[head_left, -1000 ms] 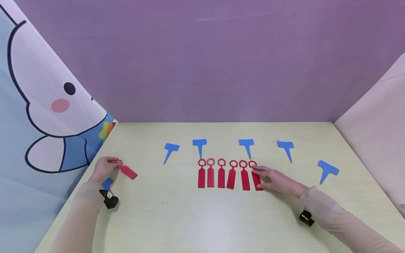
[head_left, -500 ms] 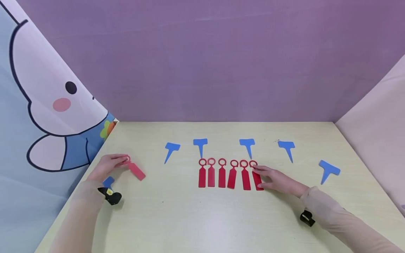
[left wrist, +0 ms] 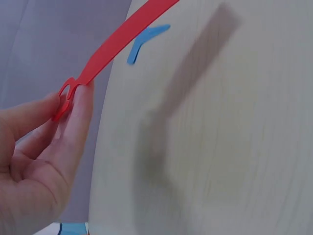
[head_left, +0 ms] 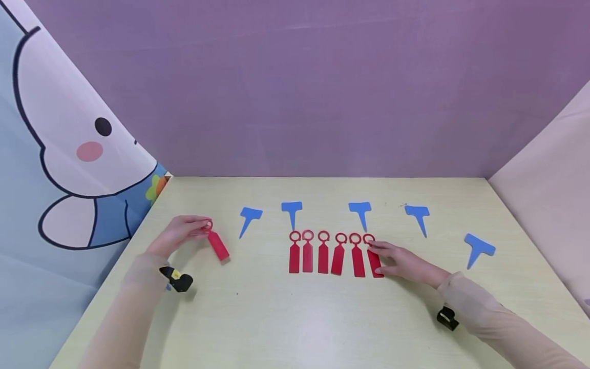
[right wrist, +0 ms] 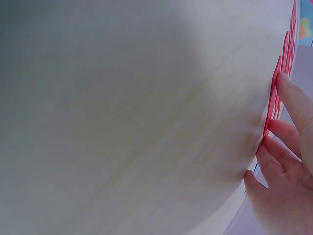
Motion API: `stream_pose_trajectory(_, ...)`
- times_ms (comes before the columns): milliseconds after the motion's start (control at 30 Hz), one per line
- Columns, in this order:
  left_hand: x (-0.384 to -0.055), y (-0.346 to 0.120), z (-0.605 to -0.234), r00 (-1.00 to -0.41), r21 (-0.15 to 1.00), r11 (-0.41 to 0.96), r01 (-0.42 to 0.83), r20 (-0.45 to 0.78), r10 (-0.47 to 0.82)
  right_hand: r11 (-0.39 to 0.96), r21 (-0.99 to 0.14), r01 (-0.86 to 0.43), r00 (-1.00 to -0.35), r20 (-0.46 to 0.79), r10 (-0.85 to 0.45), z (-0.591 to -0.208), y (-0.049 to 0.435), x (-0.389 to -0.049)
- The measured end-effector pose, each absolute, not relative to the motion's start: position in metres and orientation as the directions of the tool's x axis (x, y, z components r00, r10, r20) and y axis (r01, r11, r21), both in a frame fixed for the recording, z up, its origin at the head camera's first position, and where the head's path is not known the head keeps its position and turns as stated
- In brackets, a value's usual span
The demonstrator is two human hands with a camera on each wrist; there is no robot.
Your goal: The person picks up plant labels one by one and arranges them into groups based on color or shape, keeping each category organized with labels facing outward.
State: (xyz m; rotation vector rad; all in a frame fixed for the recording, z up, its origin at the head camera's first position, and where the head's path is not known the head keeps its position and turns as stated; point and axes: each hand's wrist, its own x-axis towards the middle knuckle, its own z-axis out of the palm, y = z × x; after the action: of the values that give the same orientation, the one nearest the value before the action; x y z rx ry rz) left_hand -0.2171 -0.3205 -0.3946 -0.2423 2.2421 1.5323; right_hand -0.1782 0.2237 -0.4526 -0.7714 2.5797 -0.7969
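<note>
On the left, my left hand (head_left: 181, 233) pinches the ring of a red ring-topped tag (head_left: 218, 245) between thumb and fingers. The tag is off the table, as its separate shadow in the left wrist view shows. Several matching red tags (head_left: 323, 259) lie in a side-by-side row at the table's middle, rings pointing away from me. My right hand (head_left: 405, 264) rests at the row's right end with fairly straight fingers. Its fingertips touch the rightmost tag (head_left: 374, 261) near the ring, and its thumb touches the lower end.
Several blue T-shaped plant labels (head_left: 359, 208) lie in a loose arc behind and beside the row. Another bit of blue shows under the left wrist. A purple curtain (head_left: 322, 92) stands behind the wooden table (head_left: 276, 328), and a cartoon-printed cloth (head_left: 60, 154) hangs at the left.
My left hand has moved right and slightly away from me with the red tag, which has swung to point more toward me. The right hand has stayed at the row's end.
</note>
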Motion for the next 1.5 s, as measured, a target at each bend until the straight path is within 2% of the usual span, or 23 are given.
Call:
stream_pose_trajectory(800, -0.246, -0.237, -0.407, -0.896, 0.908, 0.313, -0.28, -0.364, 0.255, 0.689, -0.61, -0.392, -0.797, -0.149, -0.585, -0.453, 0.224, -0.177)
stream_pose_trajectory(1167, -0.253, -0.208, -0.417, -0.878, 0.878, 0.382, -0.289, -0.402, 0.26, 0.689, -0.61, -0.391, -0.797, -0.15, -0.585, -0.452, 0.223, -0.177)
stream_pose_trajectory(1500, -0.255, -0.184, -0.423, -0.872, 0.882, 0.362, -0.302, -0.409, 0.269, 0.686, -0.611, -0.394, -0.795, -0.147, -0.588, -0.451, 0.223, -0.178)
